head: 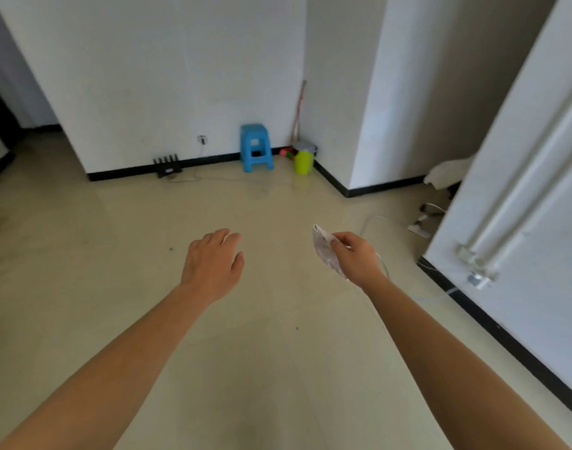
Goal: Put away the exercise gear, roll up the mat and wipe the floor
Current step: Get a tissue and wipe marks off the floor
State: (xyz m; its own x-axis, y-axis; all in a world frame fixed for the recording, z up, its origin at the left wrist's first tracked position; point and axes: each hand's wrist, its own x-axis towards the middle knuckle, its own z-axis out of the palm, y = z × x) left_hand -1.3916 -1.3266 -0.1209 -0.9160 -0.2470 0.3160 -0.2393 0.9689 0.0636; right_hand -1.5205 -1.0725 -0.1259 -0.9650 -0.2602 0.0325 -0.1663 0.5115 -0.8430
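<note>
Both bare forearms reach forward from the lower corners, held above the pale floor (278,368). The left grip (213,264) hangs palm down and holds nothing, its fingers relaxed and loosely curved, the thumb set apart to the right. The right grip (356,258) is turned slightly inward, thumb and fingers pinched on a crumpled greyish-white wipe (323,251) that sticks up and hangs down on its left side, clear of the floor. Well ahead, against the white wall, stand a black router (167,166), a blue plastic stool (256,147) and a yellow-green lidded container (304,160). White pipes (521,196) run along the right wall.
</note>
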